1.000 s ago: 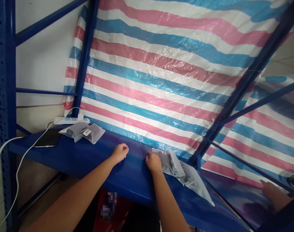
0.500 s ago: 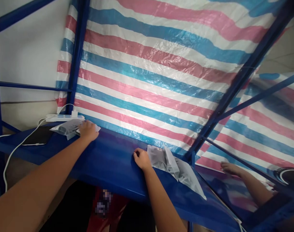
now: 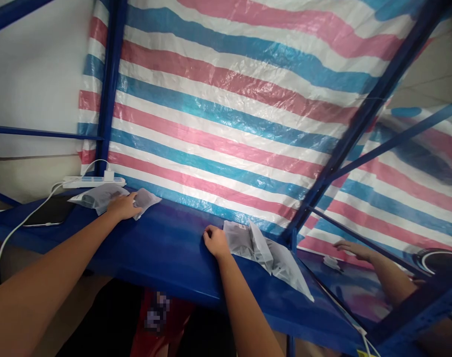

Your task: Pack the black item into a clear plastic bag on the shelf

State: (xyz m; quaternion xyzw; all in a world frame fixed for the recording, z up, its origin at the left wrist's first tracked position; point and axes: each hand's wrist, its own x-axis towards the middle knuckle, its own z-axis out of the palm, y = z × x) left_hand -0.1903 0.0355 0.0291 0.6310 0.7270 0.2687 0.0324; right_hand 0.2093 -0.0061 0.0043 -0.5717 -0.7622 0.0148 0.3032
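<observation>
Your left hand (image 3: pixel 123 206) touches a grey bag (image 3: pixel 147 199), frame left; can't tell if gripped. Right hand (image 3: pixel 216 242), lower centre: loosely fisted.

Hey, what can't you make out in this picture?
Head view, all three:
Whether the left hand grips a gray bag: the hand covers the contact.
Contents of the bags beside the right hand: obscured, the bags being cloudy.
Co-worker's arm: partly hidden behind the blue post.

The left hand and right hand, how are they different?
The left hand touches the left-side gray bags; the right hand sits beside the right-side bags. The left hand looks stretched out; the right hand is loosely curled. Both are bare and over the blue shelf.
</observation>
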